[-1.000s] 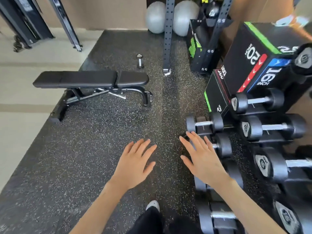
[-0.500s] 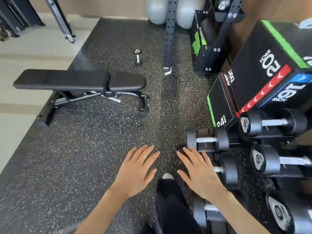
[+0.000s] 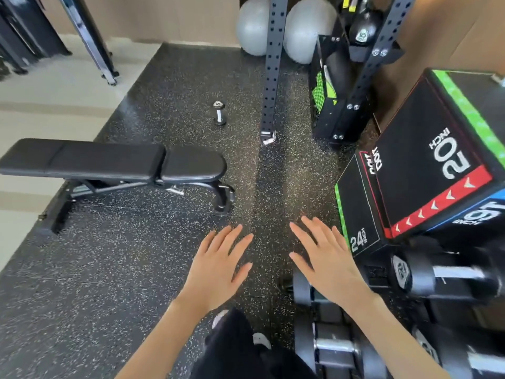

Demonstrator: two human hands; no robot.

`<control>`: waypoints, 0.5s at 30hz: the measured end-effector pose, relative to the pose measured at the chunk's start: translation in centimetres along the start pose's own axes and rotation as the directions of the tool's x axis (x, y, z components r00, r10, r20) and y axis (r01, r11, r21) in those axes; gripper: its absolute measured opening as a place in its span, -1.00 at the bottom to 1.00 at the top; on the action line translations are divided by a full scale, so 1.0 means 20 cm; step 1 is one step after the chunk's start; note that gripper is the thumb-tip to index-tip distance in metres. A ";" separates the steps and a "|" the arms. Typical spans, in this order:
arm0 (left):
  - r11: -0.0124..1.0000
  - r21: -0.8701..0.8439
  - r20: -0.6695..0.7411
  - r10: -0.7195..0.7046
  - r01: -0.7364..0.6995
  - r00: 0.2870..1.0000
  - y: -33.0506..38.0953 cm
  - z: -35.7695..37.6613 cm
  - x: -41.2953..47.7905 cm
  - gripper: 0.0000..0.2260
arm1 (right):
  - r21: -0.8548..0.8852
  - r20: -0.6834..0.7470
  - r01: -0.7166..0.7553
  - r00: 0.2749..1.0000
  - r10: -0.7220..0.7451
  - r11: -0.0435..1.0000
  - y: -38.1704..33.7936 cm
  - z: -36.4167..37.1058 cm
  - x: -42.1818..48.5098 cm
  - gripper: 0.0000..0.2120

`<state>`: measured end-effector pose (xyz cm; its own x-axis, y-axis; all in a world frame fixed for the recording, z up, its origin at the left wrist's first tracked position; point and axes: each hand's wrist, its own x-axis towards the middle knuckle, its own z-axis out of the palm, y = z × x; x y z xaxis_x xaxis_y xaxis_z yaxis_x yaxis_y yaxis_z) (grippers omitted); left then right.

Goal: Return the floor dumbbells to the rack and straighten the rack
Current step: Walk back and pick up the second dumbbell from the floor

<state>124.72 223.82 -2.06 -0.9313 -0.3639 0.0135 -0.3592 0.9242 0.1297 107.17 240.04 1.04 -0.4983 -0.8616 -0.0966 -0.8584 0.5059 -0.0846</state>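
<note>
Small dumbbell (image 3: 219,112) lies far on the mat, open floor (image 3: 123,269) between. Left hand (image 3: 216,272) and right hand (image 3: 328,266) hover palm-down, fingers spread, holding nothing.

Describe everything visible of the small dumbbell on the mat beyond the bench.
The small black dumbbell with silver handle seems to stand on end on the black speckled rubber mat, a pale emblem on its upper head. It sits beyond the black bench, left of the perforated post. Only the mat touches it.

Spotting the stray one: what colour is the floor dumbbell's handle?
Silver, on the floor dumbbell; head view.
</note>
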 end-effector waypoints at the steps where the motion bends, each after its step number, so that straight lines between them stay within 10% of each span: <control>1: 1.000 0.008 0.011 0.005 -0.005 1.000 -0.03 0.02 0.05 -0.54 | 0.004 0.021 -0.005 1.000 0.005 1.000 0.02 0.01 0.04 -0.37; 15: 1.000 0.002 -0.005 0.028 -0.028 1.000 -0.63 -0.07 1.14 -0.53 | -0.007 0.019 0.003 1.000 -0.003 1.000 0.20 -0.09 1.22 -0.49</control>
<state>108.17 203.65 -1.97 -0.9407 -0.3385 0.0222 -0.3332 0.9342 0.1278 91.37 221.04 0.07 -0.4934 -0.8622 -0.1149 -0.8608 0.5029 -0.0776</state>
